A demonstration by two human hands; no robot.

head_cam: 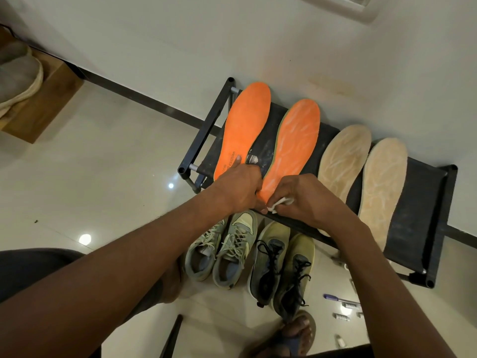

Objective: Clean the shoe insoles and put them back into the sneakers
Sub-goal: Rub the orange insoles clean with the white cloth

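- I am in the cleaning step: four insoles lie side by side on the black bench (pixel 418 228), and both pairs of sneakers wait on the floor just below its near edge.
- My left hand (pixel 238 187) lies across the heel of the left orange insole (pixel 244 130), forefinger stretched out along its printed heel. My thumb reaches to the heel of the second orange insole (pixel 294 143), as if to steady it.
- My right hand (pixel 307 200) has its fingers curled round a small white wipe (pixel 280 202), pinched at that same heel.
- The left orange insole looks smooth and evenly coloured. The second carries pale, streaky smears over its whole face, so I judge it the one being worked now.
- The two beige insoles (pixel 361 174) show the same whitish veining and look untouched by the wipe; they are long, flat, foam-like shapes with rounded toes and narrow waists.
- The bench top is dark fabric on a tube frame, dusted with white residue between the orange insoles.
- Next I should draw the wipe from heel to toe, pressing firmly while my left hand pins the heel, since thin foam may slide or buckle.
- The grey-green sneakers (pixel 222 251) and the yellow, black-laced sneakers (pixel 282 270) stand open-mouthed with nothing refitted yet.
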